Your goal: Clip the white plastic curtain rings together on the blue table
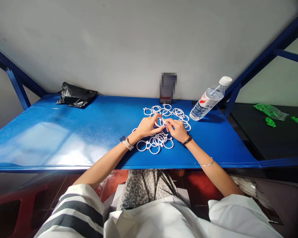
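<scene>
Blue table [64, 132] broad and bare leftward, both hands [164, 127] mid-table pinching one white ring [161, 123] amid ring piles [156, 142]

I see both hands, left hand [147, 127] and right hand [177, 129], pinching one white ring [161, 123] above the ring pile [156, 142] on the blue table [64, 132]; bottle [210, 99] far right.

The room is bright with soft daylight, and a wide pale glare lies on the left part of the blue table [52, 138]. Under the table it is dim. The edges bend strongly, and one small patch at the wall is pixelated.
</scene>
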Tool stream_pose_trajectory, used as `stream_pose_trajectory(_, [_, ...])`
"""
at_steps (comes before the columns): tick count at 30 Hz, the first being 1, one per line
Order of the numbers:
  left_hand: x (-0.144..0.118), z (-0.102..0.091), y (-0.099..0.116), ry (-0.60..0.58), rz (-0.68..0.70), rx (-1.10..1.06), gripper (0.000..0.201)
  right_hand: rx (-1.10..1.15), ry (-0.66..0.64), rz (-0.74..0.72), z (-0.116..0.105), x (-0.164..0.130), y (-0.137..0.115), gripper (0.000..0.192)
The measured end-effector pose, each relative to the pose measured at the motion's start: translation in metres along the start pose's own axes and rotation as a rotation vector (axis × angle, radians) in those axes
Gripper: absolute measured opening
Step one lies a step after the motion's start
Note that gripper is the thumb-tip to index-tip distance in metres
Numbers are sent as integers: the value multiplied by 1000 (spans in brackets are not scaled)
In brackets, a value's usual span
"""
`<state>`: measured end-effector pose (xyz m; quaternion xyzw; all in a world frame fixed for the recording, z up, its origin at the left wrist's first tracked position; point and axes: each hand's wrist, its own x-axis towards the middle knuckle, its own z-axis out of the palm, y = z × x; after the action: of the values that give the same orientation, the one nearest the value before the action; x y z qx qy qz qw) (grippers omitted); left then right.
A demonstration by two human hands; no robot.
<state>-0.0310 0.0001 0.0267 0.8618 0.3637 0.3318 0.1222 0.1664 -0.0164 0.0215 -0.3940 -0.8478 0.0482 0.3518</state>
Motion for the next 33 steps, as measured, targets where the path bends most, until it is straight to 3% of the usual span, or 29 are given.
stream_pose_trajectory(33, [-1, 2, 0, -18, 66, 84, 52, 108, 1, 19, 0, 1, 2, 5])
